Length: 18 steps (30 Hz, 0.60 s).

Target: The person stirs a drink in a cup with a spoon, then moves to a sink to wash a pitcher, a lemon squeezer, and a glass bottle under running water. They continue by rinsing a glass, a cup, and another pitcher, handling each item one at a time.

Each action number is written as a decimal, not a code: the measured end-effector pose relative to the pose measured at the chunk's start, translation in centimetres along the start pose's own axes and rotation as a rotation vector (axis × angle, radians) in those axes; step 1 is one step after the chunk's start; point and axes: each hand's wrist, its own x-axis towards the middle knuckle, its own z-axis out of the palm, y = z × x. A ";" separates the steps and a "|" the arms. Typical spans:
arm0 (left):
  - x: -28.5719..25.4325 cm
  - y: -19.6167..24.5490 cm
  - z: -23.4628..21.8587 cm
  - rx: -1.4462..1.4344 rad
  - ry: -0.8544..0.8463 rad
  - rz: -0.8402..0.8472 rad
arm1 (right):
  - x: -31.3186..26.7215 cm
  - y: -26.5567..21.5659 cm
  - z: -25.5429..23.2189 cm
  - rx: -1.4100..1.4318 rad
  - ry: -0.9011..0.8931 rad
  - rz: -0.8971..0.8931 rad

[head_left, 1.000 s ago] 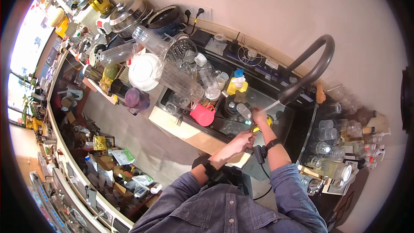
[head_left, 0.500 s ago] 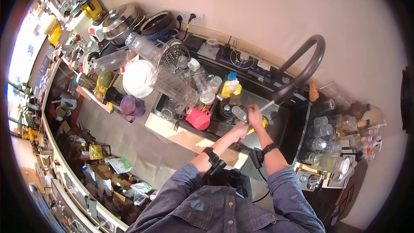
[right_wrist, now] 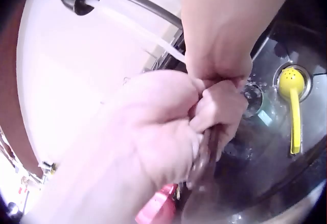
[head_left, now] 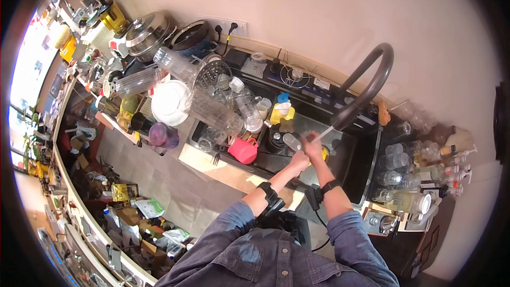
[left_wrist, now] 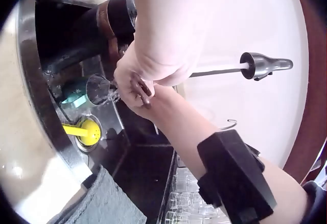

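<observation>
Ideally, left hand (head_left: 298, 161) and right hand (head_left: 311, 142), fingers curled round brown looped tool (left_wrist: 145, 100), angle it steadily toward water stream (right_wrist: 135, 29).

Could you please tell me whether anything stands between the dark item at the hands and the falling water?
Yes, apparently the right hand: the stream falls towards it, passing out of sight behind its wrist, while the dark item shows at the left hand. I cannot tell whether any water reaches it.
</observation>
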 end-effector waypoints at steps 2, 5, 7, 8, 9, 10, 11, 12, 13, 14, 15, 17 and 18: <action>-2.0 1.1 0.1 0.250 0.041 0.111 | 0.2 -0.1 -1.0 -0.228 -0.139 0.029; -2.0 0.7 0.8 0.431 0.059 0.176 | -1.3 -4.7 -2.3 -0.310 -0.093 0.072; -2.3 0.9 1.2 0.387 0.043 0.147 | 0.2 -3.6 -2.4 -0.355 -0.114 0.125; -2.0 0.1 1.8 0.340 0.069 0.231 | 1.6 -0.1 -1.5 -0.454 0.023 -0.009; -1.4 -0.1 1.7 0.140 -0.025 0.142 | 1.9 -0.4 -1.9 -0.301 -0.013 0.104; -0.8 -0.3 1.4 -0.061 -0.117 0.053 | 2.0 -1.0 -2.3 -0.148 -0.050 0.217; -0.3 -0.6 1.2 -0.261 -0.209 -0.034 | 2.0 -1.6 -2.4 0.006 -0.086 0.331; 0.0 -0.8 0.9 -0.399 -0.302 -0.035 | 1.9 -1.2 -2.1 0.493 -0.056 0.472; 0.2 -1.0 0.6 -0.490 -0.348 -0.075 | 2.0 -0.8 -1.9 0.636 -0.053 0.487; 0.5 -1.3 0.3 -0.582 -0.395 -0.117 | 2.1 -0.4 -1.7 0.778 -0.050 0.502; 0.4 -1.2 0.0 -0.673 -0.443 -0.159 | 2.0 -0.6 -1.7 0.920 -0.045 0.518; 0.0 -1.1 0.2 -0.551 -0.386 -0.123 | 1.7 -0.8 -2.2 0.545 -0.107 0.347; -0.2 -1.0 0.5 -0.467 -0.320 -0.104 | 1.0 -2.0 -2.8 0.276 -0.110 0.222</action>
